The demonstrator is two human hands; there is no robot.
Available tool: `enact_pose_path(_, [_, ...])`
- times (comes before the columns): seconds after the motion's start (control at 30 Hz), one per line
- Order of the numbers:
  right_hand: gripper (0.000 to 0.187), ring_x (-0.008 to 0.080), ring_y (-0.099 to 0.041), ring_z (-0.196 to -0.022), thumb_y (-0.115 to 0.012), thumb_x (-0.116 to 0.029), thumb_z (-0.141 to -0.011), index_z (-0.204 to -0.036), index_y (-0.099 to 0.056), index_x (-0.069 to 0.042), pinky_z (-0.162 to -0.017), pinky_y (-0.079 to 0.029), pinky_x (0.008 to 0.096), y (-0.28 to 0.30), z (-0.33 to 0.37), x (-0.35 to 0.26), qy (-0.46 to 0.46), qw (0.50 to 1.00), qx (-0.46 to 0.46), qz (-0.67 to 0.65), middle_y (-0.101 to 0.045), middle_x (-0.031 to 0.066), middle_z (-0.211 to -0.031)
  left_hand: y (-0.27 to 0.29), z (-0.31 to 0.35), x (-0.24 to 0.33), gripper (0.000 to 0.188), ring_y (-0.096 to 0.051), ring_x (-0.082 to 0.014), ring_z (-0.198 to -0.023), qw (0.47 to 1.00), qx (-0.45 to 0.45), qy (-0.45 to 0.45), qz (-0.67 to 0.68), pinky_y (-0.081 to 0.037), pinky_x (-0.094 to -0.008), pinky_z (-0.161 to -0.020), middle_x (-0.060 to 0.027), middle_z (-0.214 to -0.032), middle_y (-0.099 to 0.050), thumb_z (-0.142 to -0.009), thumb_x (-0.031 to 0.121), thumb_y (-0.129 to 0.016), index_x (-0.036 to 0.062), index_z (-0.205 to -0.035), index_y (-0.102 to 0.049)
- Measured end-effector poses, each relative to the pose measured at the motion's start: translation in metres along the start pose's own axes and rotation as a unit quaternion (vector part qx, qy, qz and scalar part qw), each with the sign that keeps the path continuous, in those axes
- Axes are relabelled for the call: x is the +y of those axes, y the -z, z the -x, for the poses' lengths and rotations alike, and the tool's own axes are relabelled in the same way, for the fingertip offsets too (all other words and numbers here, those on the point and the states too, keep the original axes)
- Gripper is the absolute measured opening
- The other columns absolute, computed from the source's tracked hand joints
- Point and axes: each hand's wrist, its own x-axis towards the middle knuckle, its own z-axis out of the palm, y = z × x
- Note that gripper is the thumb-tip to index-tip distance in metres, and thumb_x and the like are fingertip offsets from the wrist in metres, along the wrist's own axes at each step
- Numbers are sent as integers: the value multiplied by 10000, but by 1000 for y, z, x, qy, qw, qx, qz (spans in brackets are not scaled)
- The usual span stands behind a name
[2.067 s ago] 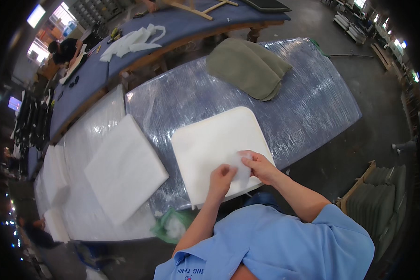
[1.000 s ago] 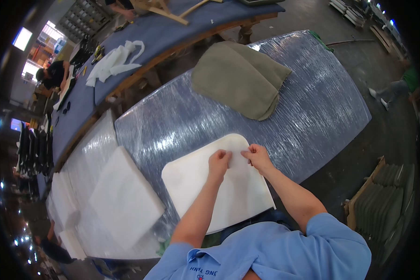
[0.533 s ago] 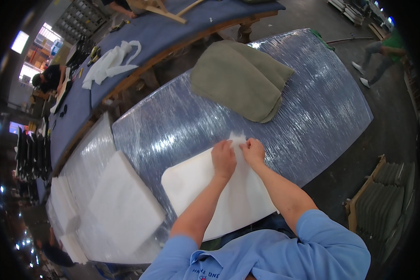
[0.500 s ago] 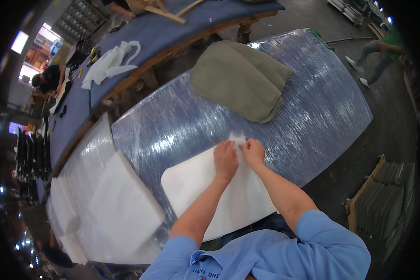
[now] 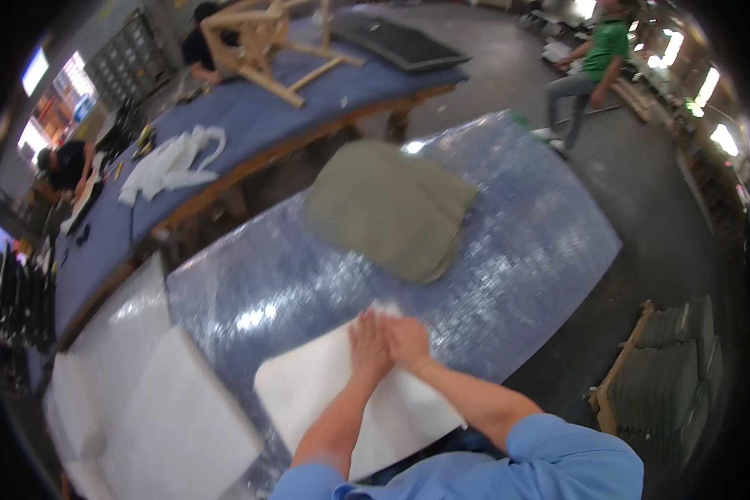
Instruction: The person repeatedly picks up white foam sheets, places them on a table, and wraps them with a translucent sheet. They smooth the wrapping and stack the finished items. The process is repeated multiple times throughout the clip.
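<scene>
A white padded panel (image 5: pixel 317 387), flat with rounded corners, lies at the near edge of the plastic-wrapped table. My left hand (image 5: pixel 370 346) rests on its far edge with the fingers stretched out and pressed down. Right against it, my right hand (image 5: pixel 408 342) is closed, its fingers curled on thin white wadding (image 5: pixel 386 309) at that edge. Only a small tuft of the wadding shows past the fingers; the rest is hidden or blurred. Beyond my hands lies an olive-green fabric piece (image 5: pixel 392 208), folded over.
Other white foam sheets (image 5: pixel 183 408) lie on the left. Behind, a long blue-covered table (image 5: pixel 250 133) carries white cloth strips (image 5: pixel 171 167) and a wooden frame (image 5: pixel 267 50). Stacked grey-green panels (image 5: pixel 658 383) stand at right. A person in green (image 5: pixel 596 62) walks at the far right; others work behind.
My view has tilted up, so the scene sits lower. My hands have come together at the panel's far edge, the left fingers straightening. The person in green has moved along the far side.
</scene>
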Motion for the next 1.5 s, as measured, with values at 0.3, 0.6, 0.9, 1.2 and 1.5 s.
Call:
enact_pose_path(0.3, [456, 299, -526, -1322, -578, -272, -953, -1392, -585, -148, -1036, -406, 545, 18, 3, 2, -10, 997, -59, 50, -553, 55, -1477, 11, 4, 10, 750, -68, -354, -1593, 998, 19, 15, 51, 6, -547, -1268, -162, -1721, -117, -1010, 462, -382, 109, -1646, -200])
enact_pose_path(0.6, [585, 273, -442, -1449, -539, -385, -1012, -1551, -433, -182, -1130, -349, 604, 24, -2, 10, -161, 955, -250, 0, -344, 66, -1658, 9, 5, 8, 815, -86, -338, -1593, 999, 21, 17, 40, -3, -545, -1270, -137, -1723, -131, -979, 568, -434, 177, -1654, -198])
enact_pose_path(0.9, [633, 322, -494, -1392, -616, -337, -967, -1540, -429, -146, -1121, -421, 459, 22, -12, 3, -76, 972, -193, 111, -431, 144, -1587, 13, 7, 3, 875, -83, -340, -1594, 1000, 15, 13, 23, -11, -548, -1270, -127, -1726, -117, -952, 575, -505, 196, -1661, -161])
enact_pose_path(1.2, [502, 331, -568, -1308, -576, -279, -989, -1451, -520, -91, -1071, -463, 457, 9, -19, 18, -100, 975, -197, -30, -589, 156, -1431, 11, 7, 4, 973, -74, -341, -1594, 1000, 12, 7, 23, -21, -549, -1269, -119, -1729, -100, -912, 625, -586, 193, -1663, -145])
enact_pose_path(1.5, [428, 364, -621, -1219, -511, -336, -1025, -1349, -624, -79, -1036, -489, 441, -5, -51, 10, -129, 966, -203, -91, -661, 145, -1333, 8, 0, 2, 1034, -85, -339, -1592, 1000, 12, -5, 13, -39, -565, -1266, -130, -1725, -113, -905, 657, -584, 89, -1650, -146])
